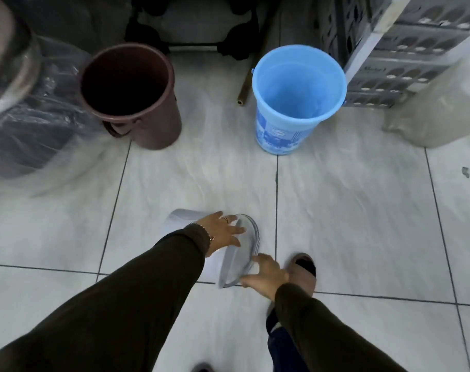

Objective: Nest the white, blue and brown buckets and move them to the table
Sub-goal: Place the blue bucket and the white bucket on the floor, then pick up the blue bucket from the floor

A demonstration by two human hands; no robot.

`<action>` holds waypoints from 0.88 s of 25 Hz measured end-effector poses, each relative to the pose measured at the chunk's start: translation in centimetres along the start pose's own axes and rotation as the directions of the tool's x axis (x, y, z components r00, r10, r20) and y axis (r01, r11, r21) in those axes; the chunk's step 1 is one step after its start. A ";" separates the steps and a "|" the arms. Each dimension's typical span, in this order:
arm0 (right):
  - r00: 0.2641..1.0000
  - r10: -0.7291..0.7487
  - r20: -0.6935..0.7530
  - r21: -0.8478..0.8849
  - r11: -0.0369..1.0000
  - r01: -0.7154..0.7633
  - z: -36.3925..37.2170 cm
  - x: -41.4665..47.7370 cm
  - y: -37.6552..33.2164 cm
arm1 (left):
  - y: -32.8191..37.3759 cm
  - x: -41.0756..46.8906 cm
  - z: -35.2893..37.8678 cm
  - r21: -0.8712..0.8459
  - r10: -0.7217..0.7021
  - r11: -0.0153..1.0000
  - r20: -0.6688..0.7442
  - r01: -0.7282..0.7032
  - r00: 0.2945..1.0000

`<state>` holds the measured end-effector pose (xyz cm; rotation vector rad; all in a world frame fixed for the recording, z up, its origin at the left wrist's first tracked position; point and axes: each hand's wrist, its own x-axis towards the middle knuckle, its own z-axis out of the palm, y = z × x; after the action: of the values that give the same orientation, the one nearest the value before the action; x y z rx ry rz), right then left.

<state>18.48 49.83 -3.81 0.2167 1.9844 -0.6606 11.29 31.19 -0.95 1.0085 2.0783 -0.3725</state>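
Down on the pale tiled floor [349,210], all three buckets stand or lie apart, so the task looks to be at its very beginning. Nearest the person, the white bucket [236,253] lies tipped on its side, its open mouth turned to the right. The left hand [223,229], fingers spread, rests across the top of its rim and wall, while the right hand [266,275], also spread, touches the lower edge of the rim; neither looks to have closed on it yet. Just right of that hand is a foot in a brown slipper [303,272].

Farther off, well apart from the white one and from each other, the brown bucket [137,95] stands upright at the left and the blue bucket [295,95] upright at the right. Both appear empty. Nothing is nested, and no desk is in view, so what is left is nearly everything: righting or lifting the white bucket, stacking the three, and carrying them away.

A printed label in blue and white wraps the lower wall of the blue bucket, but its wording is too blurred to read. Grey crates [405,63] at the far right carry faint lettering that cannot be made out either.
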 end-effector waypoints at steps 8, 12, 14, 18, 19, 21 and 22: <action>0.896 -0.251 -0.365 0.273 0.892 0.361 11.5 1.8 -5.2 | -4.7 -2.6 1.5 0.263 -0.065 0.957 -0.221 0.123 0.973; 0.587 -0.689 -0.424 -0.416 0.724 0.550 4.3 2.7 -7.6 | -8.0 -8.7 3.5 0.072 -0.293 0.943 -0.282 0.324 0.914; 0.595 -0.784 -0.176 -0.732 0.508 0.454 1.5 3.4 -8.5 | -6.8 -8.9 5.2 -0.054 -0.391 0.920 -0.207 0.389 0.897; 0.754 -0.650 0.101 -0.938 0.191 0.291 0.8 4.2 -8.9 | -2.8 -6.3 7.9 -0.247 -0.480 0.858 -0.075 0.450 0.874; 0.771 -0.625 0.125 -0.952 0.142 0.270 1.1 3.8 -8.5 | -1.9 -5.6 8.4 -0.280 -0.495 0.841 -0.054 0.463 0.867; 0.726 -0.673 0.142 -0.960 0.085 0.266 1.4 3.6 -7.5 | -0.3 -5.1 9.0 -0.312 -0.512 0.816 0.001 0.487 0.859; 0.695 -0.702 0.154 -0.949 0.091 0.302 1.3 3.8 -6.9 | 0.0 -5.3 9.1 -0.317 -0.505 0.816 0.016 0.484 0.863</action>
<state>14.68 42.88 -5.07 -1.3091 2.4511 0.3366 18.02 23.40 -2.90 0.2804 2.3583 -0.2533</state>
